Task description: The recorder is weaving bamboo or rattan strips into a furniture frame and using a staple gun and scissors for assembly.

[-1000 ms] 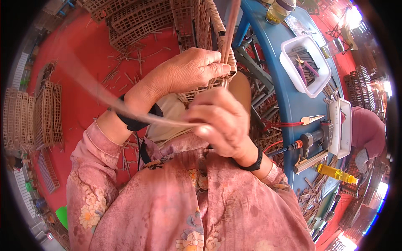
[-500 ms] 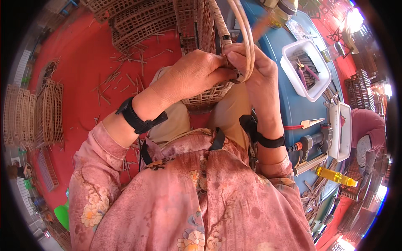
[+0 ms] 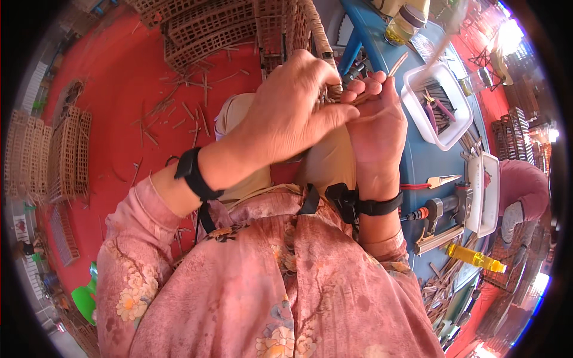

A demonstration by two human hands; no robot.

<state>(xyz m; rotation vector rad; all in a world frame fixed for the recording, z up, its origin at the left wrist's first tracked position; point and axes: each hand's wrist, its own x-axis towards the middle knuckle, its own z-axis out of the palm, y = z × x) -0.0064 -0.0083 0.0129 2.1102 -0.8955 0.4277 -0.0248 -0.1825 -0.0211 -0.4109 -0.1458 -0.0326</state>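
Note:
A woven rattan basket [image 3: 322, 42] stands between my knees, its wrapped rim running up past my hands. My left hand [image 3: 280, 110] bends over the basket at the wrapped rim, thumb stretched toward my right palm; its other fingertips are hidden. My right hand [image 3: 379, 128] is turned palm up beside it, fingers curled round a thin rattan strip [image 3: 398, 64] whose end sticks out above the fingers. A pale blurred streak over the white tray looks like a length of strip in motion. Most of the basket's body is covered by my left hand.
At right, a blue table [image 3: 421, 158] holds a white tray [image 3: 444, 140] with pliers, a jar [image 3: 406, 25], a pointed awl [image 3: 443, 181], a power tool [image 3: 439, 212] and a yellow bottle [image 3: 476, 258]. Stacked woven panels [image 3: 209, 36] and offcuts lie on the red floor [image 3: 119, 161]. Someone sits at far right.
The looped rattan strip above the basket has swung away from the rim. My right hand has turned palm up and shifted slightly right; my left hand has moved up over the basket.

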